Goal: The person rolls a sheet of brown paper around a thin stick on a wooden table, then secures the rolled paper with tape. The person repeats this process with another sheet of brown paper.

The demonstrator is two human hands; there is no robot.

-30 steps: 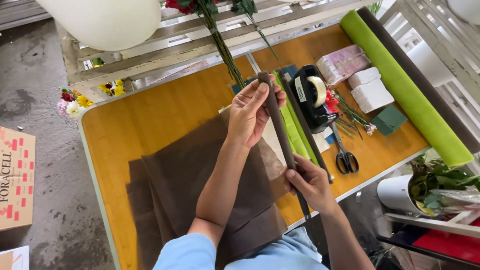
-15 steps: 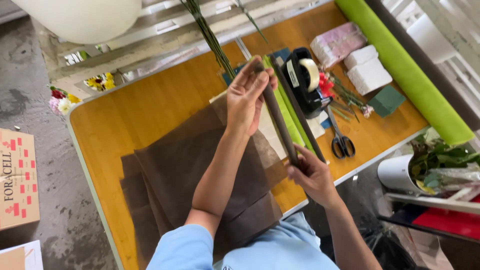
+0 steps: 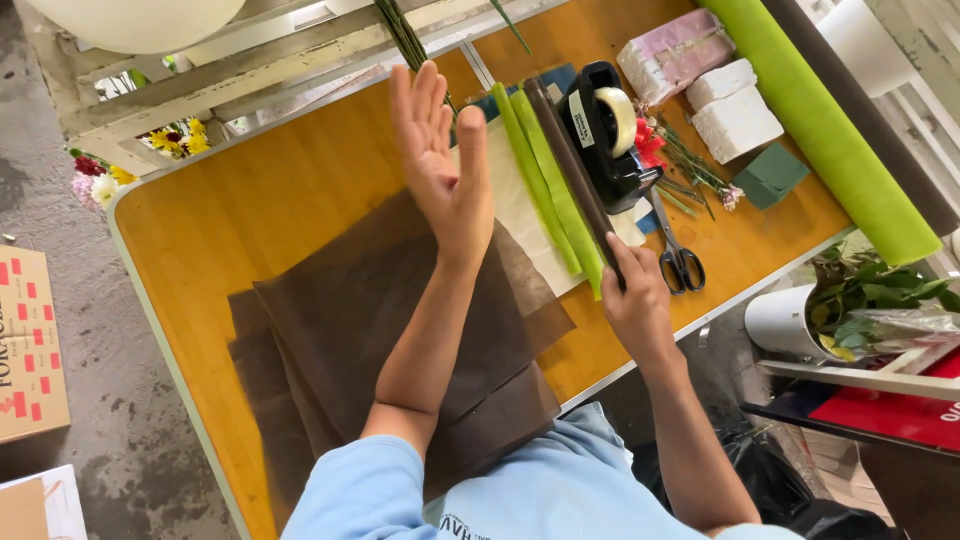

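Rolled brown wrap: a thin, tight roll of brown paper [image 3: 572, 165] lies on the tabletop [image 3: 290, 190], alongside two green rolls [image 3: 545, 180] and just left of the black tape dispenser [image 3: 605, 135]. Rolling looks finished; it reads as set down or nearly so.

Right hand: right hand [image 3: 635, 300] sits at the near end of the brown roll, fingers curled over it, pinching or pressing it to the tabletop. Cannot tell whether the grip is full or only a steadying touch.

Left hand: left hand [image 3: 440, 165] raised above the tabletop, palm open, fingers straight and close together, holding nothing.

Flat sheets: several brown sheets [image 3: 400, 330] lie overlapped and unrolled under the left forearm, corners fanned out of line. By my judgement this stack is the part left to handle.

Cream sheet: a pale sheet [image 3: 515, 200] lies under the green rolls, partly over the brown stack.

Tools near: scissors [image 3: 678, 262] just right of the right hand; untouched.

Other stock: long green roll [image 3: 820, 125] at the far right edge, white foam blocks [image 3: 735, 105], a dark green block [image 3: 770, 175], cut flower stems [image 3: 685, 165], all apart from the hands.

Progress estimate: one brown roll made, flat sheets waiting; nothing taped or cut that shows.
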